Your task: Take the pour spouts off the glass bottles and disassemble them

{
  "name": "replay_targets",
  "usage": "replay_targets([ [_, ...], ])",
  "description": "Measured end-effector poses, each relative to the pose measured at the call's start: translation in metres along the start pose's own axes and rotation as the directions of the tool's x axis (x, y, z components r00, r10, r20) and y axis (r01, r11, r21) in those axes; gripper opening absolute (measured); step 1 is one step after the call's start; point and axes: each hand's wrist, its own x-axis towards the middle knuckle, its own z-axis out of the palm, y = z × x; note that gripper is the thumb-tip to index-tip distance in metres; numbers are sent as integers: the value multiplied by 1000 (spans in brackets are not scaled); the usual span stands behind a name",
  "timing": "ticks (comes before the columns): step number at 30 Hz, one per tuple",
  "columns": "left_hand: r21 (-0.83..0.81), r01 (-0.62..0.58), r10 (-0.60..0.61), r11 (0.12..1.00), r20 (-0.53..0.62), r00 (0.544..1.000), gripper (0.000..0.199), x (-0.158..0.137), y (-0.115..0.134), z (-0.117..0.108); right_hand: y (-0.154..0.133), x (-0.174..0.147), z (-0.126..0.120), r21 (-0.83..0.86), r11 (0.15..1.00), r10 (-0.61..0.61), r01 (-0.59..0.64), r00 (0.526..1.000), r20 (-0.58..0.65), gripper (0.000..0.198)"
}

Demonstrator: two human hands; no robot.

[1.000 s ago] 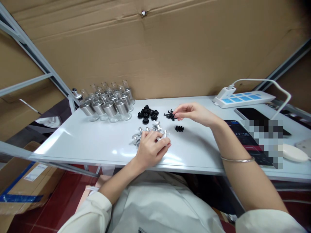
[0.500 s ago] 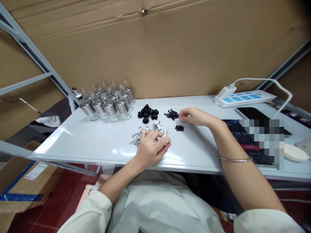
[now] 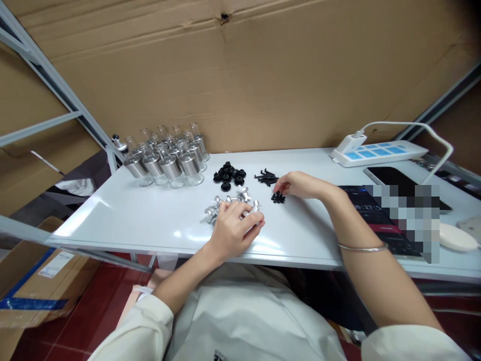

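Note:
My left hand (image 3: 236,229) curls over the near right side of a pile of silver metal pourer-like fittings (image 3: 210,214). Its thumb and index finger close together beside one silver fitting (image 3: 256,205), which pokes up at the fingers and seems gripped; its lower part is hidden. My right hand (image 3: 298,184) hangs with bent, pinched fingertips just above a little cluster of small black caps (image 3: 278,198). What those fingertips hold, if anything, does not show. Behind them lie several thin black sticks (image 3: 266,176). A heap of black ribbed stoppers (image 3: 227,176) sits left of the sticks.
Several glass bottles with metal sleeves (image 3: 173,168) stand at the back left. On the right are a power strip (image 3: 376,153) with a white charger (image 3: 350,143), a dark phone (image 3: 391,176) and a lit screen (image 3: 361,205). Cardboard (image 3: 233,90) rises behind the white table (image 3: 143,225).
My right hand has moved slightly down and toward me, from the thin black sticks to the small black caps. My left hand has stayed over the silver fittings.

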Motion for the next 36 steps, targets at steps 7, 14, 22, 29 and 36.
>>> replay_targets([
  [7, 6, -8, 8, 1000, 5, 1000, 13, 0, 0, 0, -2, -1, -1, -12, 999, -44, 44, 999, 20, 43],
  [14, 3, -13, 13, 1000, -8, 1000, 9, 0, 0, 1, -2, -2, -3, -41, 999, -4, 6, 999, 49, 40],
  [22, 10, -16, 16, 1000, -7, 1000, 9, 0, -1, 1, 1, 0, -1, 26, 997, -68, 67, 997, 21, 39],
  [29, 15, -14, 14, 1000, 9, 1000, 9, 0, -1, 1, -2, 1, 0, 86, 991, -108, 105, 994, 34, 37],
  [36, 11, -13, 13, 1000, 22, 1000, 8, -1, -1, 1, -1, -5, -5, 125, 983, 120, -131, 989, 85, 32],
])
